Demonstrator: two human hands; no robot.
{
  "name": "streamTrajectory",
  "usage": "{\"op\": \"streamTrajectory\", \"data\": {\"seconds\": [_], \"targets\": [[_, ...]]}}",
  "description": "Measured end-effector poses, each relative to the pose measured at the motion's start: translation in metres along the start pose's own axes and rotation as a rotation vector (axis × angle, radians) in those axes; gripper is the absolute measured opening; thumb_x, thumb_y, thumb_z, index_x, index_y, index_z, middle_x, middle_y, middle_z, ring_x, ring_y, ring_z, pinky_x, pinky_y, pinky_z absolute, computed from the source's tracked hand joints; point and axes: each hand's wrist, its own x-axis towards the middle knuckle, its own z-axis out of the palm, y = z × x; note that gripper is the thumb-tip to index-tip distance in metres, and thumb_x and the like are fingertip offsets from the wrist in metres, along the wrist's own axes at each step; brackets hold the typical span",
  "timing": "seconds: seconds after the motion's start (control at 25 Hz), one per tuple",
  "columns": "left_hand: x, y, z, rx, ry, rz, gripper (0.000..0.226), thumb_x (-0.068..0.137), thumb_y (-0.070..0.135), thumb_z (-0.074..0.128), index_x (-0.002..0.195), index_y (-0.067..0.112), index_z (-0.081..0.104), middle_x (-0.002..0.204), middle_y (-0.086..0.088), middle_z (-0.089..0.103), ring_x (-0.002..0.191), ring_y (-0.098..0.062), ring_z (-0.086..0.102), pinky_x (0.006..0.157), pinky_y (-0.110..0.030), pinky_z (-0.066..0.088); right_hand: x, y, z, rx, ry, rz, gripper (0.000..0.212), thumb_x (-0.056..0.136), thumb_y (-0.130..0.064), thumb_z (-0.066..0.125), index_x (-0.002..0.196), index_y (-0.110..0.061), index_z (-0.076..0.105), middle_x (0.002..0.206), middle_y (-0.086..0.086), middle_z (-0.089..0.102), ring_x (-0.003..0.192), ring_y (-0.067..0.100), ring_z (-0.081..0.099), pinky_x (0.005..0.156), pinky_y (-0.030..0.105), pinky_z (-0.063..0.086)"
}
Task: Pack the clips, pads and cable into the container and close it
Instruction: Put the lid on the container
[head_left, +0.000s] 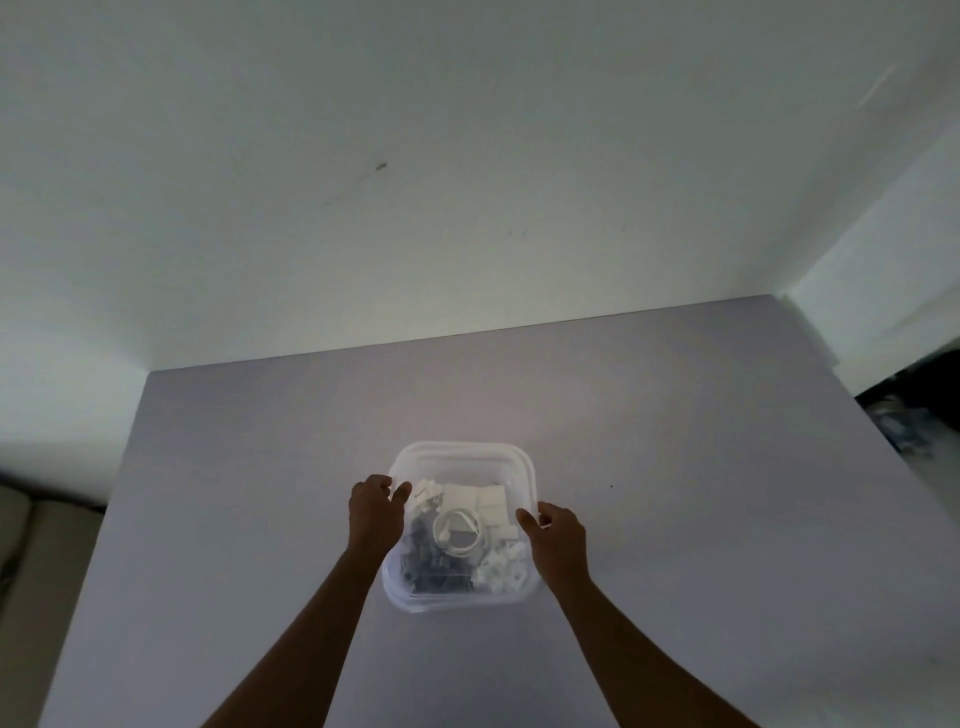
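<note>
Container (460, 525) sits square-on, lid (462, 457) on top; 1 coiled cable (457, 535) inside; left hand (375, 514) and right hand (556, 532) pinch its 2 side rims.

One container (462, 452), one cable (460, 535), two hands.

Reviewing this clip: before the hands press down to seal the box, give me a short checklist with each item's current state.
1. Coiled white cable inside clear square plastic container: ok.
2. White pads and dark clips inside: ok.
3. Nothing loose on the grey table: ok.
4. Translucent lid seated over rim: cannot tell.
5. Left hand at left edge, right hand at right edge: ok.
6. Contents below rim height: cannot tell.
</note>
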Motion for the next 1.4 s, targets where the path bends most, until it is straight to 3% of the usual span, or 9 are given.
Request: {"op": "streamTrajectory", "data": {"seconds": [0.28,0.4,0.52,0.72,0.84,0.96,1.04,1.16,1.4], "targets": [[0.004,0.007,-0.001,-0.023,0.004,-0.019,0.040,0.092,0.030,0.063,0.120,0.002,0.059,0.113,-0.018,0.062,0.102,-0.030,0.059,0.091,-0.038,0.046,0.003,-0.003,0.002,0.016,0.017,-0.021,0.030,0.091,-0.041,0.063,0.084,-0.020,0.042,0.074,-0.003,0.046,0.068,0.014,0.043,0.052,0.010,0.028],[-0.001,0.005,-0.001,-0.049,0.033,-0.027,0.040,0.093,0.030,0.062,0.121,0.003,0.058,0.118,-0.019,0.055,0.104,-0.033,0.058,0.095,-0.040,0.045,0.004,0.002,0.008,0.030,0.002,-0.009,0.030,0.089,-0.044,0.064,0.083,-0.022,0.045,0.075,-0.001,0.049,0.066,0.013,0.045,0.053,0.011,0.028],[-0.002,0.005,-0.003,-0.072,0.028,-0.025,0.038,0.094,0.029,0.061,0.121,0.002,0.057,0.115,-0.017,0.058,0.107,-0.032,0.057,0.093,-0.040,0.045,0.005,0.003,0.011,0.020,0.008,0.025,0.037,0.089,-0.047,0.063,0.087,-0.010,0.064,0.078,0.000,0.056,0.067,0.011,0.050,0.056,0.012,0.033],[0.003,0.003,-0.007,-0.044,0.011,-0.036,0.025,0.095,0.025,0.059,0.100,0.001,0.059,0.092,-0.009,0.059,0.089,-0.027,0.057,0.074,-0.031,0.038,-0.004,-0.009,0.007,0.018,0.032,-0.018,0.043,0.090,-0.039,0.066,0.113,-0.004,0.068,0.094,0.008,0.066,0.080,0.014,0.058,0.068,0.017,0.041],[0.004,-0.001,-0.008,-0.021,0.010,-0.051,0.026,0.094,0.025,0.061,0.088,0.000,0.060,0.083,-0.015,0.061,0.083,-0.032,0.057,0.071,-0.035,0.042,-0.007,-0.013,0.006,0.017,0.028,-0.017,0.044,0.090,-0.038,0.066,0.117,-0.003,0.067,0.097,0.009,0.065,0.083,0.015,0.058,0.073,0.021,0.043],[0.005,-0.002,-0.009,0.028,-0.008,-0.031,0.038,0.094,0.021,0.061,0.062,0.010,0.044,0.059,-0.004,0.045,0.059,-0.021,0.044,0.055,-0.029,0.034,-0.007,-0.016,0.005,-0.012,0.025,-0.030,0.046,0.091,-0.040,0.064,0.119,-0.004,0.066,0.101,0.010,0.065,0.086,0.014,0.057,0.075,0.021,0.045],[0.004,0.000,-0.011,0.031,-0.024,-0.038,0.035,0.094,0.021,0.061,0.066,0.011,0.043,0.062,-0.002,0.043,0.058,-0.018,0.041,0.054,-0.024,0.031,-0.006,-0.018,0.004,-0.042,0.004,-0.028,0.045,0.092,-0.039,0.063,0.119,-0.003,0.067,0.103,0.012,0.066,0.087,0.016,0.059,0.075,0.021,0.045],[0.004,-0.002,-0.013,0.011,-0.023,-0.068,0.024,0.093,0.023,0.063,0.080,0.006,0.052,0.074,-0.006,0.051,0.073,-0.023,0.048,0.066,-0.028,0.037,0.000,-0.019,0.005,-0.065,-0.032,-0.011,0.042,0.092,-0.038,0.064,0.112,-0.002,0.069,0.100,0.013,0.070,0.090,0.023,0.066,0.072,0.023,0.047],[0.007,-0.010,-0.008,-0.085,-0.040,-0.119,0.022,0.092,0.026,0.065,0.100,0.005,0.062,0.093,-0.009,0.062,0.087,-0.026,0.058,0.080,-0.035,0.047,0.005,-0.023,0.004,-0.088,-0.055,0.003,0.030,0.091,-0.031,0.066,0.085,-0.002,0.069,0.080,0.010,0.070,0.071,0.020,0.067,0.057,0.020,0.046]]}}
